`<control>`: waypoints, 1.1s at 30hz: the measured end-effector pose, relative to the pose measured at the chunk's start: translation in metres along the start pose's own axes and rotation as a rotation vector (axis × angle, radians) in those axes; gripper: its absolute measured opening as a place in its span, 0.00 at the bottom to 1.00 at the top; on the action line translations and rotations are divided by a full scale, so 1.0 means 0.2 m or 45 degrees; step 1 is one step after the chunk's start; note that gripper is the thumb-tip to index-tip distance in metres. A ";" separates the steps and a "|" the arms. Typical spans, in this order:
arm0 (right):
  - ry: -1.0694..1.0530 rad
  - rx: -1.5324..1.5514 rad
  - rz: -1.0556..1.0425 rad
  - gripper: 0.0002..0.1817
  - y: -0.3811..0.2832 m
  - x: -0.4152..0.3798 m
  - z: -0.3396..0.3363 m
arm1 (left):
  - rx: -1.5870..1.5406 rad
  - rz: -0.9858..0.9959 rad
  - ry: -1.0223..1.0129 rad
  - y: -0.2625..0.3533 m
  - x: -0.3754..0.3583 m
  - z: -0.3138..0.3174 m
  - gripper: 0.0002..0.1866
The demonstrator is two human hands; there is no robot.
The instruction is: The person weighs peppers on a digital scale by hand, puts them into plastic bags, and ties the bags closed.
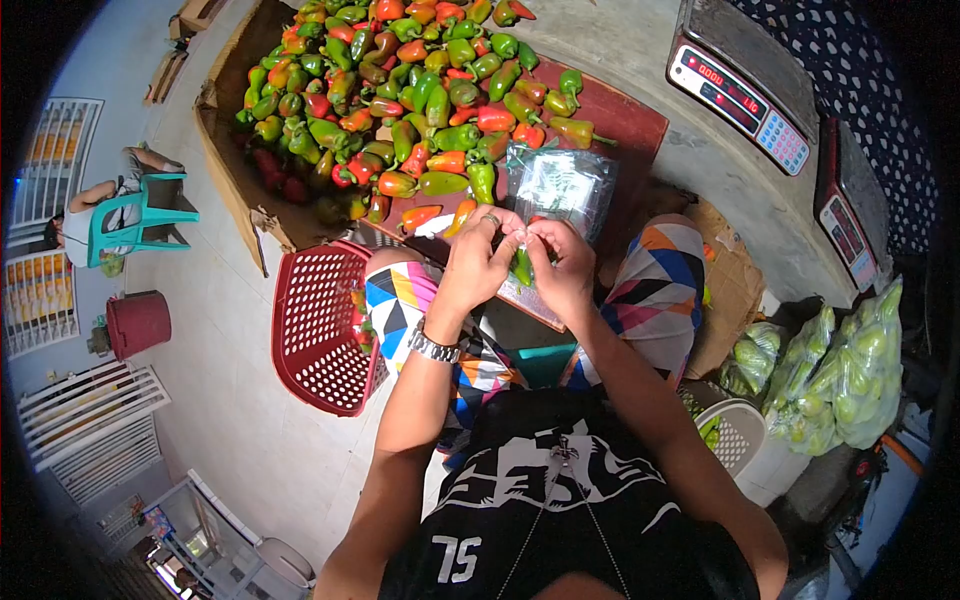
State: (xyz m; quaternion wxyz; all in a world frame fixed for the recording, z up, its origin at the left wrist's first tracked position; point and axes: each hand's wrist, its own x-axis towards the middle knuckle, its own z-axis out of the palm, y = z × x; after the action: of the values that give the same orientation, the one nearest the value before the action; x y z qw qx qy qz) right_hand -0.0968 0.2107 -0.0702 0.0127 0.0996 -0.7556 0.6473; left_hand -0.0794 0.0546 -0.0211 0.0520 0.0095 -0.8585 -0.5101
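My left hand point(482, 255) and my right hand point(562, 262) meet at the near edge of a low red table point(630, 115). Their fingertips are pinched together around the top of a small bag holding a green pepper point(522, 268); the bag itself is hard to make out. Just beyond my hands lies a stack of clear plastic bags point(560, 185), shining in the light. A large heap of red and green peppers point(400, 110) covers the table's far left part, with an orange pepper point(421, 216) near my left hand.
A red perforated basket point(318, 325) stands at the left of my legs. Two digital scales point(740, 95) sit at the upper right. Bags of green vegetables point(840, 375) and a beige basket point(737, 435) are at the right. Far left, a person sits on a teal chair point(140, 220).
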 end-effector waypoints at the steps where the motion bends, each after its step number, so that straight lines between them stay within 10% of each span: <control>1: 0.001 0.011 0.004 0.05 0.01 0.00 0.00 | -0.038 -0.026 -0.007 0.01 0.00 0.00 0.10; 11: 0.040 0.024 0.034 0.06 -0.01 -0.03 0.03 | 0.055 -0.661 0.433 0.23 -0.17 0.14 0.14; 16: 0.003 0.020 0.035 0.06 0.01 -0.03 0.00 | 0.193 -0.452 0.573 0.16 -0.13 0.18 0.12; 33: -0.145 0.095 -0.038 0.06 -0.01 -0.02 -0.03 | -0.588 -0.534 -0.028 -0.09 -0.10 0.04 0.07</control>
State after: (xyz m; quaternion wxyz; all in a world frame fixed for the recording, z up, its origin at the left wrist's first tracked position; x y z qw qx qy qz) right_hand -0.0936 0.2177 -0.0673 -0.0246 0.1479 -0.7288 0.6681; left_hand -0.0619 0.0552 -0.0418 -0.0630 0.1689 -0.6996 -0.6914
